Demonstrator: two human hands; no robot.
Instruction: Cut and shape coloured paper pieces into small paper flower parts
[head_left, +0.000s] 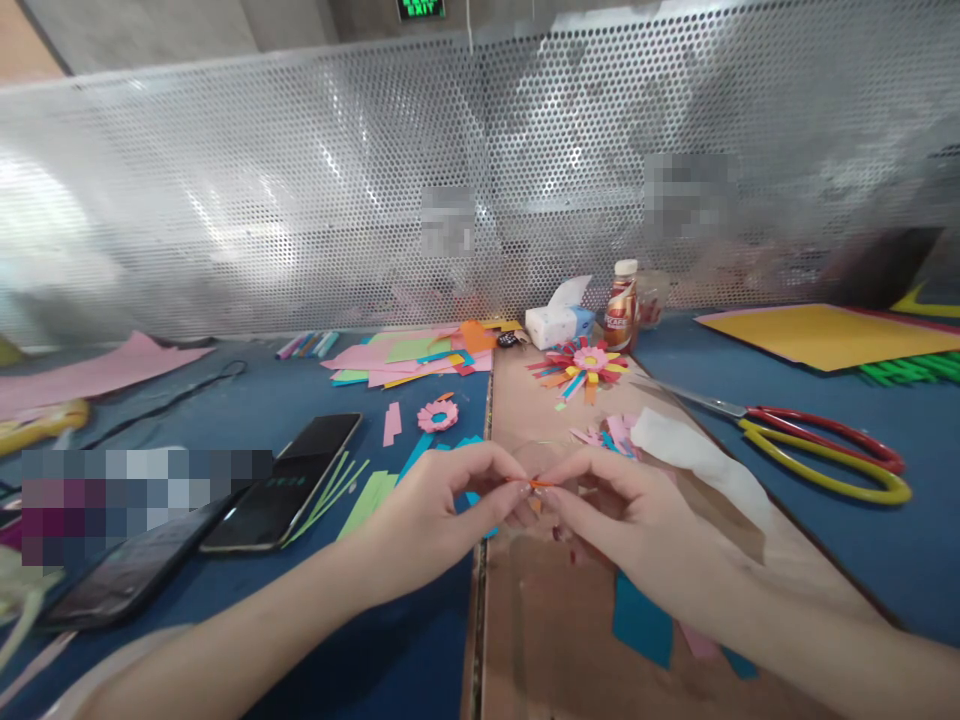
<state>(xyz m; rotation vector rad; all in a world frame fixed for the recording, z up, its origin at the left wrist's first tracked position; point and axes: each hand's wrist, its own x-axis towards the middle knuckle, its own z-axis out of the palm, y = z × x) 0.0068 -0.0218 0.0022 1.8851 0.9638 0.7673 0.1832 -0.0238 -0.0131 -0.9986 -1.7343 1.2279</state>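
My left hand (442, 510) and my right hand (626, 510) meet at the middle, thumbs and forefingers pinching a tiny orange paper piece (536, 485) between them. Beyond my hands lies a many-coloured paper flower (589, 362) with a pink centre. A pink paper ring with scalloped edges (438, 415) rests on the blue surface past my left hand. Blue paper strips lie partly hidden behind my left hand. Pink and blue scraps (619, 435) are just beyond my right hand, and a blue paper piece (643, 618) lies below it.
Red-and-yellow scissors (825, 450) lie open at the right, near yellow sheets (832, 335). A tissue box (559, 326) and a bottle (622, 308) stand at the back. Two phones (289, 485) (142, 565) lie at the left. Coloured paper (412, 355) is piled behind.
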